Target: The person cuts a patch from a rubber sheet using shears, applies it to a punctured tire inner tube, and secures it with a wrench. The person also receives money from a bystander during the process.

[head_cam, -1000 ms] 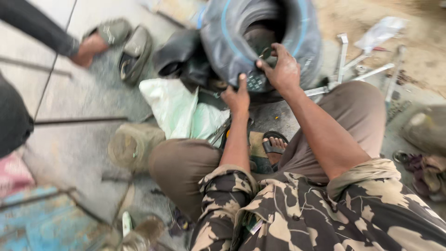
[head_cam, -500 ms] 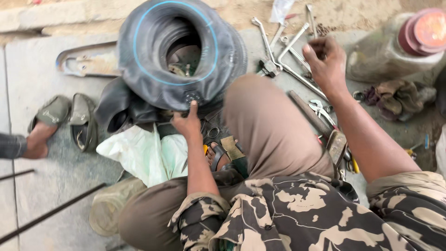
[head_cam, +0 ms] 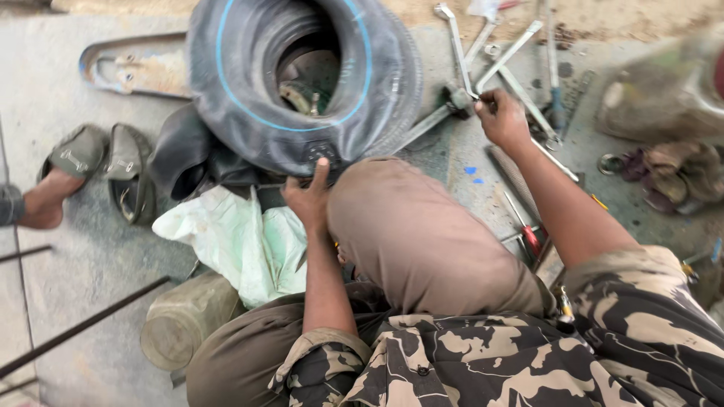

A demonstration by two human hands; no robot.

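Left hand [head_cam: 308,197]: pressed against the lower edge of the tyre [head_cam: 302,75], thumb up on the rubber, fingers curled beneath.
Right hand [head_cam: 501,117]: closed around the end of a spanner [head_cam: 456,45] on the floor [head_cam: 68,98].
Tyre: lies just beyond the left hand, well left of the right hand, its opening facing up.
Spanner: long axis runs away from the right hand, toward the far edge.
Plastic bag [head_cam: 234,241]: crumpled left of the left hand.

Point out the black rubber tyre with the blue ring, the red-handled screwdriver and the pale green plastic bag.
black rubber tyre with the blue ring [head_cam: 241,113], head view, on its left sidewall.
red-handled screwdriver [head_cam: 531,239], head view, on the red handle.
pale green plastic bag [head_cam: 234,241], head view, on its crumpled middle.
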